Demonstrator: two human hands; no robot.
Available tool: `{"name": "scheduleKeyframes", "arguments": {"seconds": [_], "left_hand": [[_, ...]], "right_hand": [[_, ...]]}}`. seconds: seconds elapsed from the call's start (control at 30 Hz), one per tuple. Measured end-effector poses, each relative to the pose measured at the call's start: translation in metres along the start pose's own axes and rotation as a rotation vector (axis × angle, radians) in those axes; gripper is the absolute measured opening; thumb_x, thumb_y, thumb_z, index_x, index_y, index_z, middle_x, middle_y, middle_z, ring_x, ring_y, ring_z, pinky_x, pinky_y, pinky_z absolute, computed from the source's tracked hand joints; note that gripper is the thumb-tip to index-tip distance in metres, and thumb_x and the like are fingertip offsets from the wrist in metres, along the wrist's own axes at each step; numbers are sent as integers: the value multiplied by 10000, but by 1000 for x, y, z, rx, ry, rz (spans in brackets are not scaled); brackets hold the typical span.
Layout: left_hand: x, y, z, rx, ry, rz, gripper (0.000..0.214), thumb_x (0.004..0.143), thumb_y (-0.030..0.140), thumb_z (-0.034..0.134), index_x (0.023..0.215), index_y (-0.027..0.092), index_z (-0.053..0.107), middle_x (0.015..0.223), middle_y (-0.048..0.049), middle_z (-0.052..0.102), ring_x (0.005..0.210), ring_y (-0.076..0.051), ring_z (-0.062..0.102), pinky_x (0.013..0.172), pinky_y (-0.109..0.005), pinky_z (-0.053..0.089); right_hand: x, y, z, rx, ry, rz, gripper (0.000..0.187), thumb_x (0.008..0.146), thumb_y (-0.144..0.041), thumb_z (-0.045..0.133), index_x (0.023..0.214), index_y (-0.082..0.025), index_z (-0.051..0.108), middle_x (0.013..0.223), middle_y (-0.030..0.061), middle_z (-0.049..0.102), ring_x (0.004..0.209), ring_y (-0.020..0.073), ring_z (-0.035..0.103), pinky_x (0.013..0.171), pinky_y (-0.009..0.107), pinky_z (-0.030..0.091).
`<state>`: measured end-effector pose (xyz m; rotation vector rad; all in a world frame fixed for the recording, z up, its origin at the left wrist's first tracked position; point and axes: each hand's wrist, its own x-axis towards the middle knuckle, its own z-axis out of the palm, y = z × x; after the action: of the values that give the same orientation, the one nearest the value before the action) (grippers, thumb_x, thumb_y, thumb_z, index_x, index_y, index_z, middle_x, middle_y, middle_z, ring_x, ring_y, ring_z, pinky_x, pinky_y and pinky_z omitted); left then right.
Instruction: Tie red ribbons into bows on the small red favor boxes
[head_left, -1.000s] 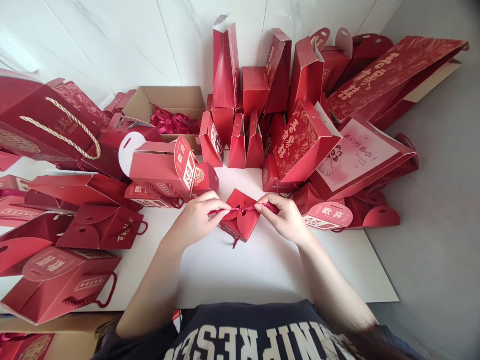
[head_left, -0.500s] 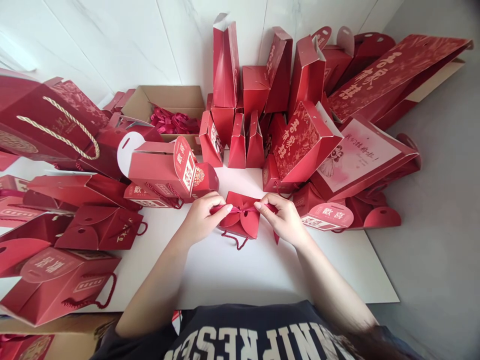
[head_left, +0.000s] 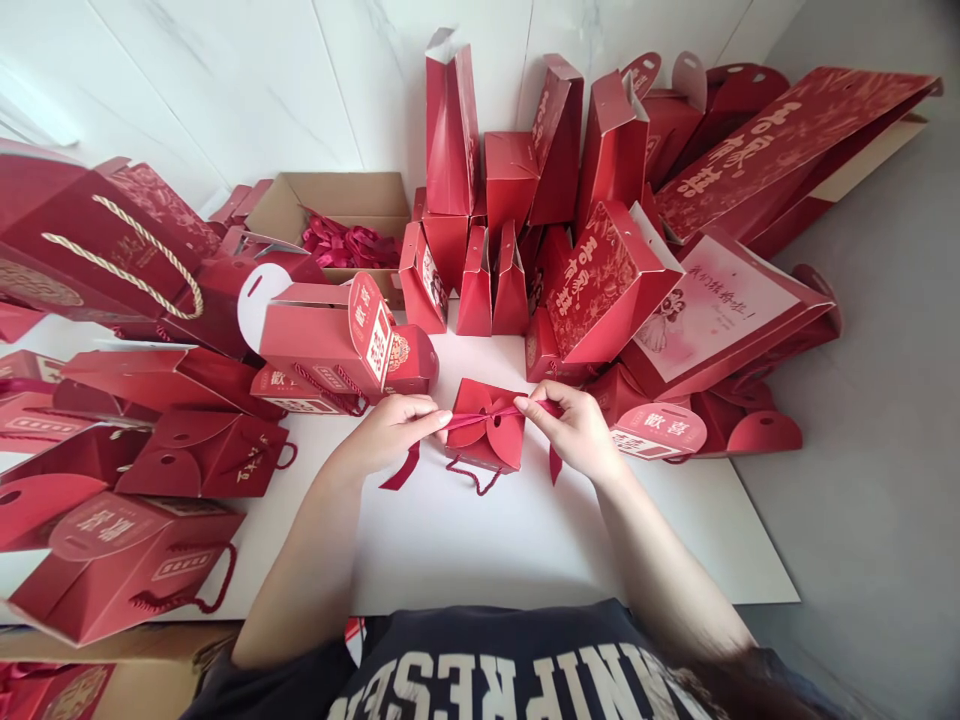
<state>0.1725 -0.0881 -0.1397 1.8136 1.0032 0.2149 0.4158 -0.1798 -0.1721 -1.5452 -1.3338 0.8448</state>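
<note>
A small red gift box with curved top flaps stands on the white table in front of me, its cord handle hanging toward me. Across its top runs a dark red ribbon, crossed or knotted near the middle. My left hand pinches the ribbon just left of the box, and a loose tail hangs below the fingers. On the other side my right hand pinches the ribbon's right part between thumb and fingers, with another tail dangling beneath. The ribbon looks taut between both hands.
Red boxes and bags crowd the back and right against the wall. More red boxes fill the left side. A cardboard box of ribbons stands at the back. The white table ends at a front edge near my body.
My left hand has shifted slightly left and outward along the ribbon, and its tail now shows below. The gift box has moved slightly right. My right hand keeps its pinch.
</note>
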Motion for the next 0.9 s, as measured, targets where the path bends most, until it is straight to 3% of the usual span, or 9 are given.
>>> {"name": "scheduleKeyframes", "arguments": {"seconds": [0.17, 0.3, 0.37, 0.47, 0.57, 0.7, 0.8, 0.9], "left_hand": [[-4, -4, -12, -199, -110, -39, 345, 922, 426, 512, 747, 157, 638, 774, -35, 679, 769, -161, 620, 767, -274, 459], [-4, -5, -10, -360, -116, -81, 293, 934, 443, 489, 829, 182, 569, 714, -4, 666, 564, -116, 583, 598, -240, 455], [-1, -7, -7, -401, -122, -152, 384, 937, 522, 436, 845, 177, 579, 685, -13, 663, 448, -93, 499, 475, -226, 396], [3, -12, -3, -385, -147, -317, 596, 927, 629, 331, 762, 135, 623, 624, -76, 669, 400, -108, 489, 413, -236, 376], [5, -12, -1, -318, -188, -418, 603, 900, 619, 403, 700, 111, 657, 576, -114, 670, 438, -155, 577, 436, -249, 425], [7, -8, 1, -268, -301, -346, 608, 885, 628, 429, 708, 113, 697, 433, -53, 559, 355, -117, 453, 370, -229, 313], [8, -4, 2, -287, -305, -209, 556, 866, 611, 492, 638, 131, 656, 460, -6, 488, 393, -75, 343, 395, -226, 223], [8, -2, 4, -223, -191, -77, 413, 820, 538, 610, 666, 155, 603, 615, 16, 518, 525, -82, 400, 493, -222, 284]], "right_hand": [[0, 0, -18, 216, -47, 13, 267, 854, -415, 677, 751, -197, 565, 628, -33, 516, 566, 112, 451, 555, 261, 368], [-3, -2, -29, 379, -216, -55, 183, 831, -338, 727, 811, -198, 610, 701, -9, 593, 631, 121, 529, 610, 266, 434], [-3, -2, -31, 400, -301, -33, 190, 816, -344, 744, 841, -198, 625, 727, -1, 618, 641, 126, 555, 610, 269, 449], [-1, 0, -30, 372, -378, 55, 315, 900, -464, 613, 771, -178, 640, 714, 36, 664, 670, 156, 614, 636, 288, 472], [1, 1, -27, 363, -435, 203, 532, 955, -571, 433, 675, -160, 620, 695, 90, 711, 653, 187, 663, 651, 314, 496], [2, -1, -21, 364, -517, 296, 544, 922, -635, 436, 719, -156, 594, 635, 73, 684, 512, 163, 615, 540, 291, 470], [0, -2, -18, 261, -420, 183, 456, 884, -594, 551, 700, -177, 543, 591, -10, 570, 500, 109, 500, 505, 244, 388], [-2, -2, -17, 121, -293, 47, 398, 877, -532, 600, 693, -186, 531, 633, -30, 497, 580, 110, 445, 555, 243, 358]]}}
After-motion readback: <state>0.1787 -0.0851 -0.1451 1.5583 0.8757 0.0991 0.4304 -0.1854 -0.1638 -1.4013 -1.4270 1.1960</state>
